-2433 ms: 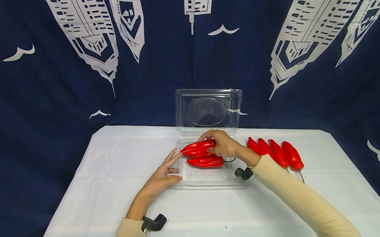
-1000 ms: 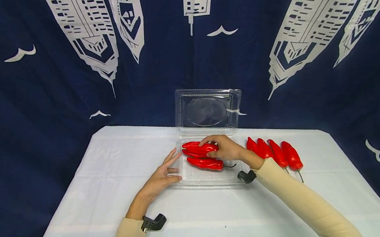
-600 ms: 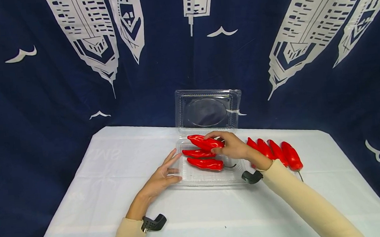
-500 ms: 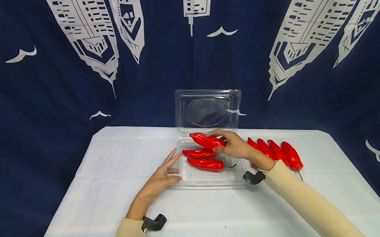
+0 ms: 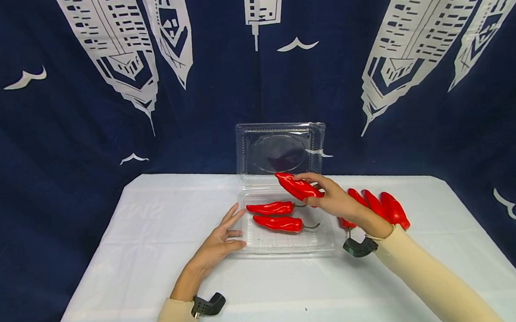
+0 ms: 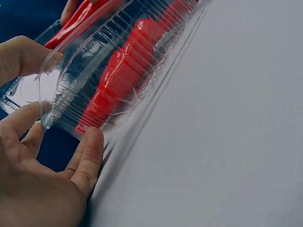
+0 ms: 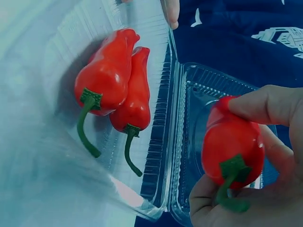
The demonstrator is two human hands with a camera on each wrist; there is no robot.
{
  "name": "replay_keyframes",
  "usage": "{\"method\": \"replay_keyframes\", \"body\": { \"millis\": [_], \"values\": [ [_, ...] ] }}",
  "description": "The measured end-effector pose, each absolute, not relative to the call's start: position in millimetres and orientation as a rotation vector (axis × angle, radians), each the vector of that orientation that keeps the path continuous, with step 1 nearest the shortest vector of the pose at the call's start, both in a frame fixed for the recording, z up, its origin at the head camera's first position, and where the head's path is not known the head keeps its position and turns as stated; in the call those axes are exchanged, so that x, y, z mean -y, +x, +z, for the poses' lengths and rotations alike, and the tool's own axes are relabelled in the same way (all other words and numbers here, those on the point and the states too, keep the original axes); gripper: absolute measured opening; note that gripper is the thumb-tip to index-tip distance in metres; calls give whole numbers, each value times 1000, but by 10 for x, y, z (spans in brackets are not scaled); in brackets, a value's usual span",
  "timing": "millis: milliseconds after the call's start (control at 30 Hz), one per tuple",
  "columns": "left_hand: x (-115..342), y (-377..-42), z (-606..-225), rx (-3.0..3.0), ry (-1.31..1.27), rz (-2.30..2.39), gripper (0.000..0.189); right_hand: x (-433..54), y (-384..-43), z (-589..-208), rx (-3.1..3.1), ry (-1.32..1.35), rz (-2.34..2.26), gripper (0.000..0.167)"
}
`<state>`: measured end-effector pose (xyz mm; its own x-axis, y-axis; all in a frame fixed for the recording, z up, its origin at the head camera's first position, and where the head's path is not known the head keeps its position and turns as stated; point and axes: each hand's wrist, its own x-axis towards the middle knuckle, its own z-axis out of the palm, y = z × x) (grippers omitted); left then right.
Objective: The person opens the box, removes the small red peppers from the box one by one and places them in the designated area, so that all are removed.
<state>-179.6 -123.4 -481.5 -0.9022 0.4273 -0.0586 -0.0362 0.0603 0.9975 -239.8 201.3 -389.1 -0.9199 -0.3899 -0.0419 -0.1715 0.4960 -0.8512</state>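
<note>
My right hand [image 5: 336, 199] grips a glossy red pepper [image 5: 300, 188] between thumb and fingers, over the back right part of a clear plastic clamshell box [image 5: 264, 245]. The right wrist view shows this pepper's green stem [image 7: 233, 198] pointing toward the camera. Two more red peppers, a rear one [image 5: 270, 209] and a front one [image 5: 278, 224], lie side by side in the box with stems to the right. My left hand [image 5: 219, 241] has its fingers spread at the box's left side, and in the left wrist view a fingertip [image 6: 93, 137] touches the ribbed wall.
The clear lid [image 5: 277, 152] stands upright behind the box, joined along its back edge. Several red peppers [image 5: 395, 210] lie in a row on the white table [image 5: 157, 270], right of the box, partly behind my right forearm. A dark blue printed cloth [image 5: 217, 108] hangs behind.
My right hand has lifted the pepper from the back of the box and moved it right and up, tilting it. The front pepper has turned slightly. The left hand has stayed in place.
</note>
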Motion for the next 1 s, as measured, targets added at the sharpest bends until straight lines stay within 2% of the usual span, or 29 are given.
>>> {"method": "replay_keyframes", "body": {
  "millis": [567,1000],
  "values": [
    [1231,-1786,-4808,-1996,413,1917,82,-2427,-2041,-3791,-2519,-260,-1441,61],
    [1233,-1792,-4824,-1999,421,1921,83,-2687,-1587,-3902,-2454,-100,-1610,63]
  ]
}}
